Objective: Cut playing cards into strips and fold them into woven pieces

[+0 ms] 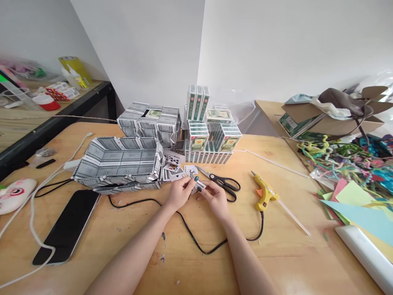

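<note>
Standing on the wooden tabletop (294, 254), a big box (119, 164) made of playing cards is seen at the left, with stacked card packs (211, 139) beside it. A black phone (69, 225) is laid flat in front. A yellow glue gun (265, 194) and black scissors (222, 182) are placed near the right hand (216, 197). A small card (196, 185) is pinched by the left hand (179, 191) and the right hand, each grip closed on it, just above the middle of the tabletop.

Bright, even daylight fills the scene with only faint, soft shadows on the worktop (276, 246), while wide-angle distortion bends the edges and the far left shelf (46, 106) is blurred.
</note>
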The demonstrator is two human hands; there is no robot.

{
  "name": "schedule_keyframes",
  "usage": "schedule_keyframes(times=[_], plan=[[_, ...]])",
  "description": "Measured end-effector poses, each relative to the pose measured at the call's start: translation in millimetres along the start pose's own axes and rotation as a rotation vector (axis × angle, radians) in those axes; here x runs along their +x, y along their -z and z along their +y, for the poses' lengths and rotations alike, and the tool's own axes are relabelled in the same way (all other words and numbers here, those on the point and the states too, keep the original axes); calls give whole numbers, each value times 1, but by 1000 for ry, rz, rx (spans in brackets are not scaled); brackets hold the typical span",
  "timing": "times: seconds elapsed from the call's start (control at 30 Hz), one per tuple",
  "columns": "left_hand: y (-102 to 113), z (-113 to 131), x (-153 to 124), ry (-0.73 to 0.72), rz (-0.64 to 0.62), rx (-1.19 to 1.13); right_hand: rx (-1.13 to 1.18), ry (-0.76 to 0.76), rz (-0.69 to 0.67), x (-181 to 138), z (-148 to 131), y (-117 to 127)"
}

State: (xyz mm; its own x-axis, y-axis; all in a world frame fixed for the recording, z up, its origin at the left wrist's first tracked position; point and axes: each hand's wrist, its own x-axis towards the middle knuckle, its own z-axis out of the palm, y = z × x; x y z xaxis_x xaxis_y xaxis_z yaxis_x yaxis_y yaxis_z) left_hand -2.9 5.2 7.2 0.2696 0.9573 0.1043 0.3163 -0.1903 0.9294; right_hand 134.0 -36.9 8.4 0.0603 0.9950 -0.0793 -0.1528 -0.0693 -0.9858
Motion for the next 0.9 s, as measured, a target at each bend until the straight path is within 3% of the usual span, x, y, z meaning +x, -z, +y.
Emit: schedule_keyframes(times=[0.1, 0.27, 0.53, 0.63, 0.8, 0.9], plan=[[1, -1, 1, 23, -34, -84, -55, -11, 27, 1, 3, 0], [1, 2, 4, 33, -85, -276, 110, -84, -85, 2, 3, 2], [1, 3, 4, -126, -37, -112, 167, -108, -120, 2, 0, 1], [0, 4, 3, -137, -43, -35, 49, -72, -43, 2, 3, -3], [1, 6, 2, -189, -65, 27, -217, 126, 207, 4, 5, -5], [0, 7, 1, -219, -125, 30, -251, 200, 232, 7, 2, -1]])
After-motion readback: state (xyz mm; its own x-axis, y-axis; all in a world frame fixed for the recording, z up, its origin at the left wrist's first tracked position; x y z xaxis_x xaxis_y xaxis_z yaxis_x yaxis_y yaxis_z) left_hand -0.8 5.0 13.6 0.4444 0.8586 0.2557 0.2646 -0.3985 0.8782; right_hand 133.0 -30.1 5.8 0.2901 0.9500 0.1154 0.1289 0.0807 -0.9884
